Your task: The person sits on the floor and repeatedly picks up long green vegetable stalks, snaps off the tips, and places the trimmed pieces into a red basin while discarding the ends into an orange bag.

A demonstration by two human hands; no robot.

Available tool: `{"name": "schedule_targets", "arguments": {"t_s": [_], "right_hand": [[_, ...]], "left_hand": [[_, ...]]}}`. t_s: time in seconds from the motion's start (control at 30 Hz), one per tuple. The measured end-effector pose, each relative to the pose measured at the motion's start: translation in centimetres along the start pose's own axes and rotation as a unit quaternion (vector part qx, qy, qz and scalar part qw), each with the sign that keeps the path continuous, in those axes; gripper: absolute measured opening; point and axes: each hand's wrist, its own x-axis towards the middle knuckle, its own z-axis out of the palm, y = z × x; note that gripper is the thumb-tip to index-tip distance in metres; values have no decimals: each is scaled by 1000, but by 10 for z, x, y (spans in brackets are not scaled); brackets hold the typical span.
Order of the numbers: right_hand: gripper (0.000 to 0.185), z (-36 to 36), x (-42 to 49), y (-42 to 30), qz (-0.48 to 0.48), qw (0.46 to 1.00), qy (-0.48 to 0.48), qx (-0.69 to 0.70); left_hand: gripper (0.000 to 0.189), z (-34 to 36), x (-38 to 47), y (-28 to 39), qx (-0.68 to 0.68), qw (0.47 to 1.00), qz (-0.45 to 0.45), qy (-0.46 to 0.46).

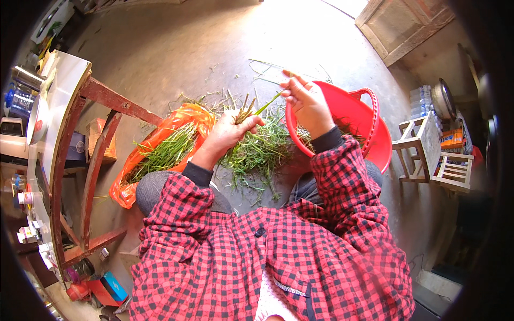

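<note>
My left hand [235, 130] grips a small bunch of grass stalks [244, 113], their brown ends sticking up past the thumb. From that bunch a green blade [268, 105] slants up to my right hand [303, 100], whose thumb and fingers pinch its far end. Beneath both hands lies a loose heap of green grass [265, 150] on the floor. An orange plastic bag [124, 188] lies by my left knee, with long green stems [170, 150] showing in its opening. On the right, a red plastic basket [341, 100] leans behind my right wrist, some greenery inside.
A red-framed wooden table [90, 160] with items on top stands close on the left. To the right are a small wooden stool [423, 142] and a slatted stool [453, 170]. Stray stalks [261, 72] litter the concrete floor [172, 60]. A wooden door [401, 28] is at upper right.
</note>
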Motion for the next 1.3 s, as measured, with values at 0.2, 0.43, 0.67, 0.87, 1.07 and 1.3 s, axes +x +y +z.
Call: {"name": "schedule_targets", "arguments": {"t_s": [0.2,0.43,0.67,0.87,1.07,1.3], "right_hand": [[33,-36,3,-40,-87,993,46,66],[33,-58,-8,-80,-200,977,78,0],[35,-37,-26,-90,-133,985,-32,-109],[34,7,-21,-43,31,974,-150,-166],[39,22,-11,-11,67,954,-239,-167],[53,24,-17,19,123,938,-172,-276]], "left_hand": [[25,-4,3,-7,-71,997,-31,-15],[25,-20,9,-26,-52,996,-36,64],[15,-11,10,-11,-172,971,71,148],[25,4,-2,5,-148,985,80,24],[28,11,-3,3,-170,983,10,-62],[16,10,4,-5,-291,950,28,107]]}}
